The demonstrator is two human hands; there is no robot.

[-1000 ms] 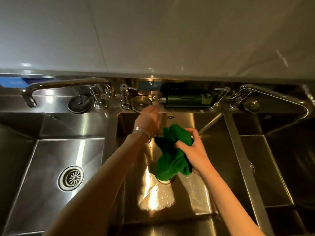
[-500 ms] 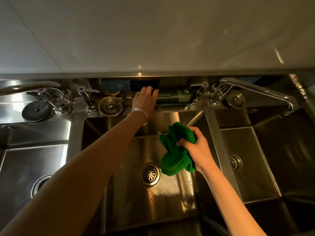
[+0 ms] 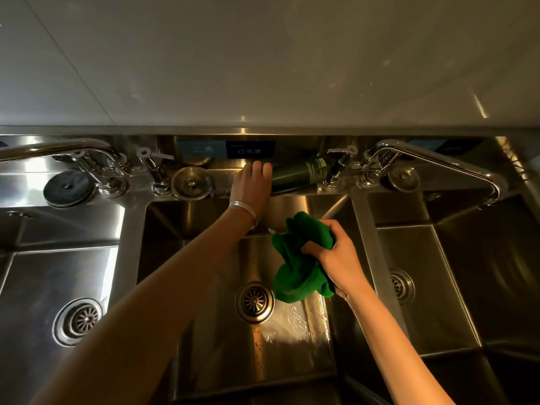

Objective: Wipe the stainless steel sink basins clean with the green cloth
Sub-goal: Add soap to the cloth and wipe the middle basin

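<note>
Three stainless steel basins lie below me. Over the middle basin (image 3: 222, 340) my right hand (image 3: 340, 258) clutches a bunched green cloth (image 3: 296, 270), which hangs just above and right of the round drain (image 3: 254, 301). Water drops glisten on the basin floor beneath it. My left hand (image 3: 251, 190), with a silver bangle on the wrist, reaches to the back ledge. Its fingers curl over the left end of a dark green bottle (image 3: 301, 176) lying on its side there.
The left basin (image 3: 32, 282) and right basin (image 3: 444, 302) each have a drain. A left faucet (image 3: 58, 147) and a right faucet (image 3: 438, 162) arch from the back ledge. A steel plug (image 3: 192, 182) and a black plug (image 3: 68, 188) rest there. A dark label (image 3: 250, 149) is on the splashback.
My view has swung right, bringing the right basin into sight. My left hand moved from the bottle's pump end to lie over the bottle. The cloth stayed in my right hand.
</note>
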